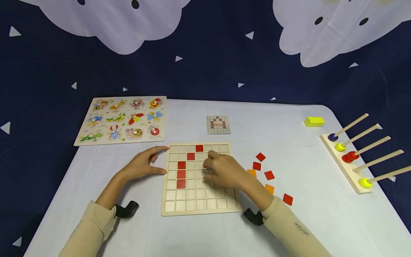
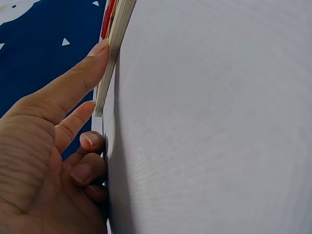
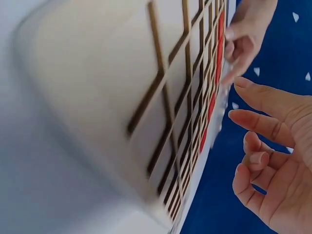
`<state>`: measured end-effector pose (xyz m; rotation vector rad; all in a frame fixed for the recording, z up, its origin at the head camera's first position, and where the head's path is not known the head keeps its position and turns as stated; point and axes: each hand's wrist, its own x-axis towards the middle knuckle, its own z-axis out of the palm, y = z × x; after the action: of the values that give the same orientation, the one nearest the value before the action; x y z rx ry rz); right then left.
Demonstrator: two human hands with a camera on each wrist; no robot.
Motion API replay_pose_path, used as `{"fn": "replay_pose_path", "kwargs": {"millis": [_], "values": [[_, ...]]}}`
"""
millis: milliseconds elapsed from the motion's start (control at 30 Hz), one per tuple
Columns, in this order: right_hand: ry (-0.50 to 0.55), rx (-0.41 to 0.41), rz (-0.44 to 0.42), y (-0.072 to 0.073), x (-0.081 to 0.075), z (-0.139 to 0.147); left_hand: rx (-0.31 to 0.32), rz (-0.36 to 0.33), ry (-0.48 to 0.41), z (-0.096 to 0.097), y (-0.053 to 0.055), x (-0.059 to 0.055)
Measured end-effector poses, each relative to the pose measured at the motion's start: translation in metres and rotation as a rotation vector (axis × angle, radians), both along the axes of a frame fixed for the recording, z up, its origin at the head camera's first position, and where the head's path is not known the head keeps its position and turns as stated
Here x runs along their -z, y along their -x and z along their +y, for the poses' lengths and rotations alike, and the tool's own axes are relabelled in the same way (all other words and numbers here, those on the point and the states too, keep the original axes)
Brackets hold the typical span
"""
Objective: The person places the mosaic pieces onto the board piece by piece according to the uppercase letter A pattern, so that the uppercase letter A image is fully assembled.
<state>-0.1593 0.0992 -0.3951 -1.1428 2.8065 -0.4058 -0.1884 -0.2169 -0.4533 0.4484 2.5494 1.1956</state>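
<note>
A wooden grid board [image 1: 200, 204] lies on the table with several red square tiles [image 1: 181, 174] in its cells, forming a column that bends up to the right. At the board's left edge is my left hand [image 1: 142, 164]; its thumb and index finger touch the rim, while the other fingers curl loosely in the left wrist view. My right hand [image 1: 223, 169] hovers over the right half of the board and covers some cells. In the right wrist view its thumb and index finger stand apart, with nothing seen between them.
Loose red tiles [image 1: 269, 175] and orange tiles [image 1: 269, 189] lie right of the board. Behind it is a small pattern card [image 1: 218, 130]. An insect puzzle [image 1: 123, 119] lies back left; a yellow block [image 1: 314, 121] and a peg stand [image 1: 348, 167] are at right.
</note>
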Motion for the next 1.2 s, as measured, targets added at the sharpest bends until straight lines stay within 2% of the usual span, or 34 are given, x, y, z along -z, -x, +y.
{"fn": "replay_pose_path", "kwargs": {"millis": [333,600,900,1200], "values": [[0.038,0.161,-0.058,0.006,0.000,0.050,-0.008,0.000,0.008,0.000,0.000,0.000],[0.032,0.288,-0.009,0.011,0.006,0.090,0.001,0.015,0.006,-0.002,0.000,0.001],[0.018,0.397,0.036,0.019,0.009,0.118,0.006,0.021,-0.004,-0.002,0.000,0.001],[-0.023,0.511,-0.050,0.023,0.010,0.143,0.003,0.017,-0.010,-0.001,-0.001,0.000]]}}
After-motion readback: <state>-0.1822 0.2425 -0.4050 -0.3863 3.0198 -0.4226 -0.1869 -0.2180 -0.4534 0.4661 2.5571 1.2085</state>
